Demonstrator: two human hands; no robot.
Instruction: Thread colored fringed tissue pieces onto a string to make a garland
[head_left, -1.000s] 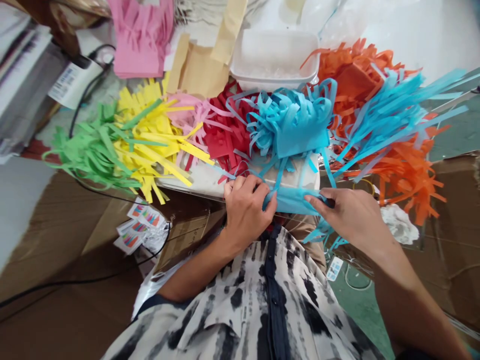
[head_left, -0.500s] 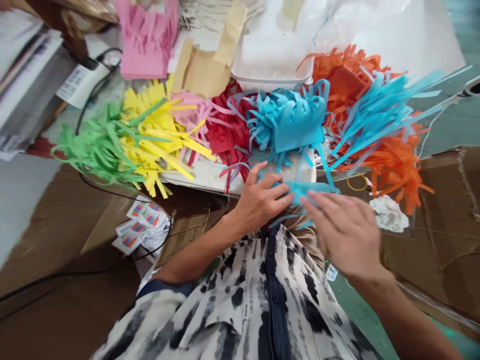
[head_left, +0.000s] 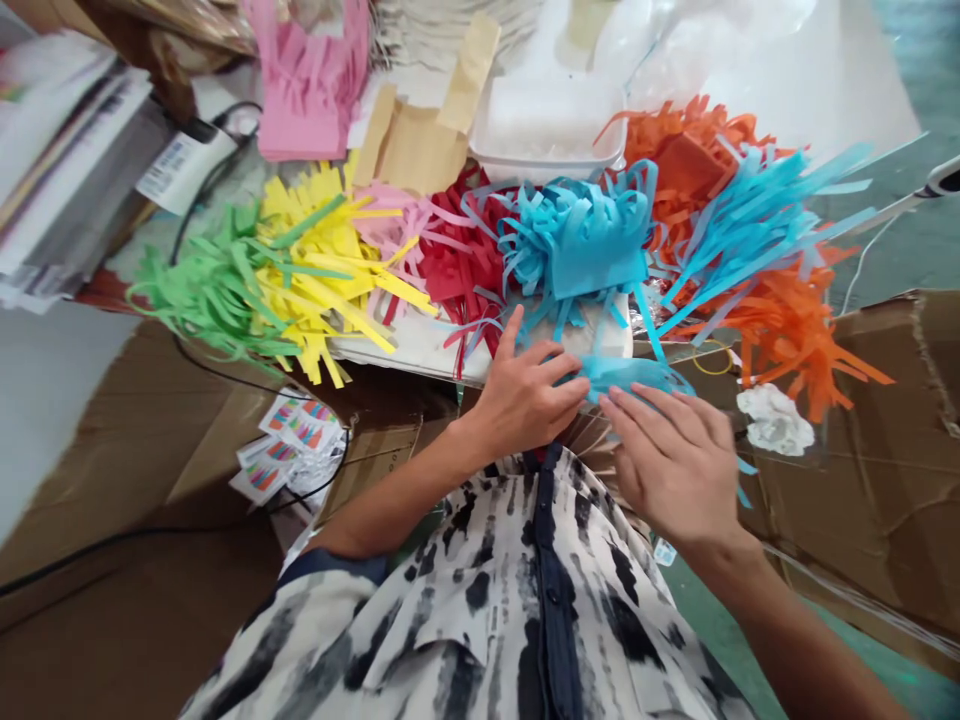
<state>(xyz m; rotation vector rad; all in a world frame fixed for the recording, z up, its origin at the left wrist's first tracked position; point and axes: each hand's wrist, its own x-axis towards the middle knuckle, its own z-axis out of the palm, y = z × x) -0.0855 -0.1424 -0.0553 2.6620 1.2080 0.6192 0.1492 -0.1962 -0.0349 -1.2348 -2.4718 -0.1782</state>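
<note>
A crumpled strip of blue paper (head_left: 630, 376) lies between my hands, just below a fringed blue paper bundle (head_left: 577, 238). My left hand (head_left: 525, 392) is spread, with its fingertips against the strip's left end. My right hand (head_left: 671, 465) is also spread, its fingertips at the strip's lower edge. Neither hand visibly pinches the paper. Fringed bundles of red (head_left: 461, 262), yellow (head_left: 319, 280), green (head_left: 214, 295) and orange (head_left: 787, 320) paper fan out beyond my hands. A white board (head_left: 409, 350) lies beneath them.
A white plastic tub (head_left: 547, 125), kraft paper (head_left: 416, 145) and a pink fringed stack (head_left: 307, 100) lie at the back. Flattened cardboard (head_left: 862, 470) spreads to the right, with crumpled white paper (head_left: 776, 420) on it. Printed cards (head_left: 296, 430) and a black cable (head_left: 172, 530) are at the left.
My hands have loosened from the pinched blue strip and spread their fingers. The strip now lies flatter between them, and the view has shifted slightly.
</note>
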